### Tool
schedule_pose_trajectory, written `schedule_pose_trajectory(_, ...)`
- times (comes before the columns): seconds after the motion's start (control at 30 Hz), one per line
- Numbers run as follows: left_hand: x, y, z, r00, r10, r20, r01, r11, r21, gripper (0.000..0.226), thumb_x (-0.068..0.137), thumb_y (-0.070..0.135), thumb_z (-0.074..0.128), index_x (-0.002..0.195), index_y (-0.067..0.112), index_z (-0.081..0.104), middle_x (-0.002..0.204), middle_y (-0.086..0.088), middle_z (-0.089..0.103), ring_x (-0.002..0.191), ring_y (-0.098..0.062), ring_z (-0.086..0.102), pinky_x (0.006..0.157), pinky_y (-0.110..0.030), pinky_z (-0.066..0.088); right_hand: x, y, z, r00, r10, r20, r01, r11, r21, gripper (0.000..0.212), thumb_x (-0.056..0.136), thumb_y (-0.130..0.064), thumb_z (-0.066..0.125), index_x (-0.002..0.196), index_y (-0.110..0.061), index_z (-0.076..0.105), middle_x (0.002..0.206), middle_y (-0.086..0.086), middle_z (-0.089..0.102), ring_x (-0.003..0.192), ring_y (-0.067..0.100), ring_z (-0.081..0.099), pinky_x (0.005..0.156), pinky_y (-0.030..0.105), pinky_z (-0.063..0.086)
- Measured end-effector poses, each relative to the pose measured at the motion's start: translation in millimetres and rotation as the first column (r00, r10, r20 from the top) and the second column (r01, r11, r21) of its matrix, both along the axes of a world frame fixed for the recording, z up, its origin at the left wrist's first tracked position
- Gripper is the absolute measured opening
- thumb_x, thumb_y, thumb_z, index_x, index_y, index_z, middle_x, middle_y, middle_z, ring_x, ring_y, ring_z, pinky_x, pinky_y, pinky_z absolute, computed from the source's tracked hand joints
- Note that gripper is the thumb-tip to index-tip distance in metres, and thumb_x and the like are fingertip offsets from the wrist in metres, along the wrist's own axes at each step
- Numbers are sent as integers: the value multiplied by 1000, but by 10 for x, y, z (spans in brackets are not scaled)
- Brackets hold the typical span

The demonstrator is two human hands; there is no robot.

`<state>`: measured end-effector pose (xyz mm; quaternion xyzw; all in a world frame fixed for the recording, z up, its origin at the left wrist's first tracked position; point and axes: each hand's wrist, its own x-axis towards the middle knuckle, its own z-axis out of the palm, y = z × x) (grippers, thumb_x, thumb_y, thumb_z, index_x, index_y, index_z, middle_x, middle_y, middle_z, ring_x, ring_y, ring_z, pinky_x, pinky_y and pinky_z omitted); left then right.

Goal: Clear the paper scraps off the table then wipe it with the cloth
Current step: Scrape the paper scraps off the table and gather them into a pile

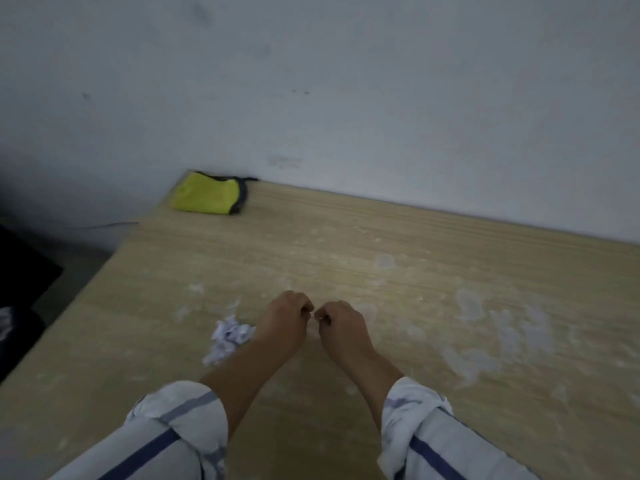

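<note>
Pale wood-grain table (346,244), dusted with whitish smears, most heavily at 3 o'clock of the hands. Left hand (285,320) and right hand (341,327) side by side near table centre, fingers curled inward, fingertips nearly meeting. Tiny pale fragment pinched between them; too small and blurred to identify. Grip of each hand closed tight, nothing else held. Heap of paper scraps (228,337) lying on the table just beside the left wrist, at 9 o'clock. Yellow cloth (207,197) with dark edging, folded, at 11 o'clock on the far left corner, against the wall (346,98), well apart from both hands. Striped sleeves (180,431) rolled up to the forearms.
</note>
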<state>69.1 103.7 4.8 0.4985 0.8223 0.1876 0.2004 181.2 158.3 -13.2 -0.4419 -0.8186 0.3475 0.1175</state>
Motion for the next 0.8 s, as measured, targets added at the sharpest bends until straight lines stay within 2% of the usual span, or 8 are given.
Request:
schedule_pose_trajectory(0.13, -585, -392, 31, 990, 128, 60, -130, 991, 32, 17, 88, 9, 56, 101, 10, 66, 104, -9, 59, 94, -24, 59, 80, -28, 42, -593, -337, 14, 997, 77, 18, -77, 997, -15, 26, 88, -6, 47, 102, -9, 68, 105, 13, 63, 97, 28, 58, 80, 31, 42)
schedule_pose_trajectory(0.33, -981, -734, -68, 977, 180, 114, -181, 983, 6, 18, 89, 9, 54, 101, 8, 67, 105, -11, 61, 93, -25, 58, 72, -23, 36, -1018, -608, 58, 990, 129, 52, -128, 992, -21, 24, 86, -7, 45, 91, -3, 67, 95, 18, 62, 90, 32, 55, 72, 33, 41)
schedule_pose_trajectory(0.43, -1000, -791, -117, 979, 169, 116, -168, 986, -15, 23, 90, 11, 54, 109, 9, 67, 111, -13, 65, 100, -27, 60, 78, -26, 41, -1060, -682, -21, 978, 158, 137, -164, 986, 32, 25, 90, -12, 45, 103, -8, 66, 106, 14, 59, 100, 30, 51, 78, 33, 40)
schedule_pose_trajectory(0.57, -981, -825, -158, 979, 156, 132, -157, 988, -2, 30, 93, 10, 47, 119, 9, 62, 120, -13, 63, 108, -27, 58, 82, -25, 39, -1018, -732, -146, 949, 183, 259, -210, 974, 84, 33, 92, -27, 48, 122, -15, 57, 122, 9, 52, 111, 29, 45, 90, 35, 38)
schedule_pose_trajectory(0.7, -957, -854, -194, 990, 127, 68, -128, 992, 19, 33, 90, 10, 47, 122, 12, 58, 126, -11, 58, 116, -27, 50, 94, -35, 41, -946, -774, -136, 939, 211, 271, -239, 968, 72, 48, 93, -32, 46, 138, -15, 40, 143, 8, 39, 129, 29, 34, 106, 38, 25)
schedule_pose_trajectory(0.8, -887, -842, -198, 994, 109, 27, -111, 991, 76, 35, 90, 11, 49, 124, 14, 56, 131, -6, 54, 121, -25, 43, 98, -34, 38, -876, -789, -121, 962, 178, 207, -191, 980, 48, 54, 92, -32, 48, 141, -14, 33, 146, 8, 34, 133, 28, 32, 109, 38, 24)
